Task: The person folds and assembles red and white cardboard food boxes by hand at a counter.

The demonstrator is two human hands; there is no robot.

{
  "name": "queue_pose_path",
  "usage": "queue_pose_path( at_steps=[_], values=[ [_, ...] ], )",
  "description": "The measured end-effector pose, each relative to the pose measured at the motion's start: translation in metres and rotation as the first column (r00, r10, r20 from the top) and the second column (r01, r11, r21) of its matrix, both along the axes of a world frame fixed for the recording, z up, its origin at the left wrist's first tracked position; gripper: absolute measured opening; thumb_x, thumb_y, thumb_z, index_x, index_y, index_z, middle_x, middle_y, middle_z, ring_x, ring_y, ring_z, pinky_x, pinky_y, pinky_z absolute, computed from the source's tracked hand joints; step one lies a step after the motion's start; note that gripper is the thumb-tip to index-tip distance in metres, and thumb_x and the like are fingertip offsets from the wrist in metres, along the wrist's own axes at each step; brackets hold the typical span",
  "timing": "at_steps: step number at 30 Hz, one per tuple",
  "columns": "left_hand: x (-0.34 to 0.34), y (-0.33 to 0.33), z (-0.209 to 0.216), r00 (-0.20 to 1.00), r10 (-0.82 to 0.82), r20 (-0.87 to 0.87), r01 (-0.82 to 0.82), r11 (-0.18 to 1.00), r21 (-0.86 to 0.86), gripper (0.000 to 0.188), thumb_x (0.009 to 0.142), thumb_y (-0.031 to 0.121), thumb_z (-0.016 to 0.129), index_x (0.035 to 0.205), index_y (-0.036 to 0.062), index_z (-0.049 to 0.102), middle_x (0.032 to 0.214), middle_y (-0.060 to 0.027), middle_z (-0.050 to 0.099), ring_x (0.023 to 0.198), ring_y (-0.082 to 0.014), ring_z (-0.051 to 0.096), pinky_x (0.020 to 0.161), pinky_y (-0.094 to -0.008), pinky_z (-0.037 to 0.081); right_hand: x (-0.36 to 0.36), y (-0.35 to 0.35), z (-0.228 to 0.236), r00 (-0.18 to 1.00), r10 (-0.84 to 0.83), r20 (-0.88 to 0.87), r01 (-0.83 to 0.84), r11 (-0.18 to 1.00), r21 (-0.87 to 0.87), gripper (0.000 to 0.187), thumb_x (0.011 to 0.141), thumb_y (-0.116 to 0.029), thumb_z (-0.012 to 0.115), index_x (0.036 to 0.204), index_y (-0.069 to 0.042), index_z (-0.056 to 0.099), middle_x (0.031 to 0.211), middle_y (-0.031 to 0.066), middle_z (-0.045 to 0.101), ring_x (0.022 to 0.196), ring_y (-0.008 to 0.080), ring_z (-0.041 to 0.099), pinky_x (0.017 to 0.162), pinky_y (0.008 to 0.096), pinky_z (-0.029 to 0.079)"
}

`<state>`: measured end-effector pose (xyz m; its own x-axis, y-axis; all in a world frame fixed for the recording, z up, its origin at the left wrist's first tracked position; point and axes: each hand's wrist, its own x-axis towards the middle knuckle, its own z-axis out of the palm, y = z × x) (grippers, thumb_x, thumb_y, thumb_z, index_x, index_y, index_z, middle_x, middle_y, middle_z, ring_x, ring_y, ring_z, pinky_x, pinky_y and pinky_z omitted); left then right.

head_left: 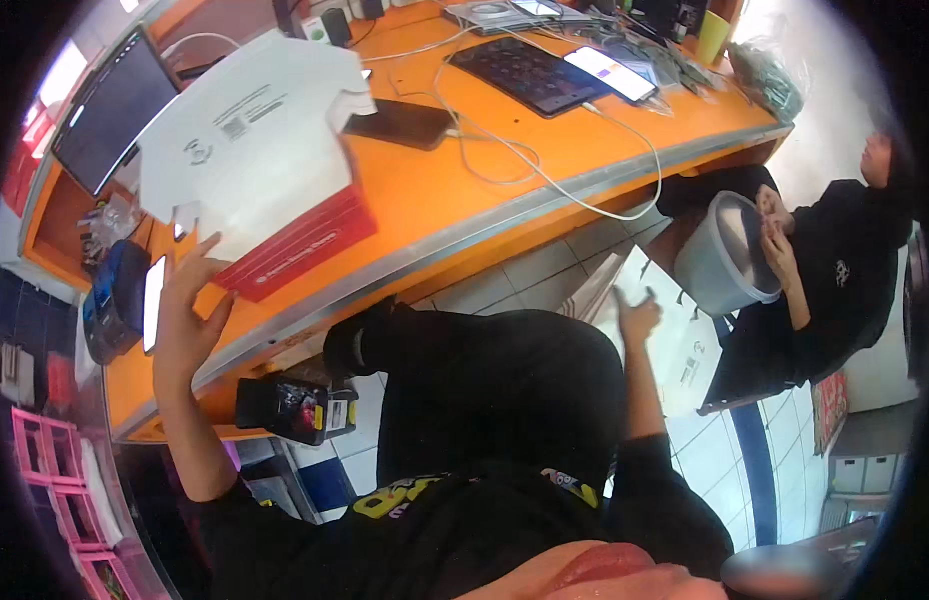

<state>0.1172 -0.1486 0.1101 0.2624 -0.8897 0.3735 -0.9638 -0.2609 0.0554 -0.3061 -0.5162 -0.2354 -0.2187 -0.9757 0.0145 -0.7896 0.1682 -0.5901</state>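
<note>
An unfolded white carton (254, 130) with a red side panel (309, 240) lies on the left part of the orange desk, its large flap leaning up and back. My left hand (192, 300) is at its near left corner, with thumb and forefinger spread apart around that corner; whether they press on it is hard to see. By my right thigh, my right hand (639, 318) holds flat white cartons (684, 340) in a tilted stack. Its thumb and forefinger show over the top one, and the other fingers are curled and partly hidden.
On the orange desk (404, 215) lie a tablet (524, 75), a lit phone (609, 72), a dark phone (402, 123) and loose white cables. A monitor (114, 110) and a card terminal (116, 300) stand left. Another person (834, 260) sits right with a translucent bucket (719, 255).
</note>
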Motion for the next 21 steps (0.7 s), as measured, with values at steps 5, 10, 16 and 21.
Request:
queue_pose_path(
  at_steps=[5,10,16,21],
  values=[
    [-0.036,-0.016,-0.015,0.984,0.043,0.172,0.022,0.933,-0.360,0.023,0.077,0.003,0.067,0.099,0.0058,0.062,0.110,-0.0080,0.063,0.123,-0.0304,0.049,0.109,-0.0549,0.023,0.065,0.013,-0.044,0.903,-0.017,-0.429,0.172,0.930,0.324,0.115,0.067,-0.070,0.063,0.147,-0.004,0.014,0.151,0.0270,0.007,0.141,0.0404,0.003,0.105,0.0665,0.013],
    [-0.087,0.006,-0.119,0.946,-0.303,0.116,0.313,0.757,-0.573,0.019,0.070,-0.005,0.059,0.080,0.0110,0.057,0.082,-0.0071,0.061,0.084,-0.0244,0.062,0.091,-0.0527,0.043,0.065,0.024,-0.048,0.940,0.012,-0.340,0.050,0.984,0.172,0.074,0.082,-0.053,0.056,0.132,-0.002,0.039,0.142,0.0195,0.032,0.134,0.0357,0.026,0.101,0.0584,0.027],
    [-0.201,-0.009,-0.276,0.615,-0.275,-0.739,0.285,0.951,-0.117,0.015,0.074,0.008,0.069,0.088,0.0100,0.066,0.087,-0.0082,0.065,0.084,-0.0246,0.062,0.083,-0.0381,0.045,0.044,0.024,-0.030,0.996,0.010,-0.084,-0.017,0.997,-0.073,0.026,0.082,-0.024,0.057,0.090,-0.001,0.066,0.094,0.0177,0.066,0.087,0.0335,0.064,0.075,0.0430,0.050],
    [-0.207,-0.019,-0.301,0.692,-0.210,-0.690,0.360,0.930,0.078,0.017,0.075,0.018,0.066,0.092,0.0122,0.066,0.090,-0.0062,0.066,0.087,-0.0235,0.063,0.087,-0.0403,0.043,0.023,0.015,-0.006,0.998,-0.065,0.012,0.066,0.983,-0.174,0.017,0.077,-0.017,0.065,0.084,-0.002,0.069,0.081,0.0166,0.069,0.075,0.0323,0.067,0.071,0.0393,0.052]
  ],
)
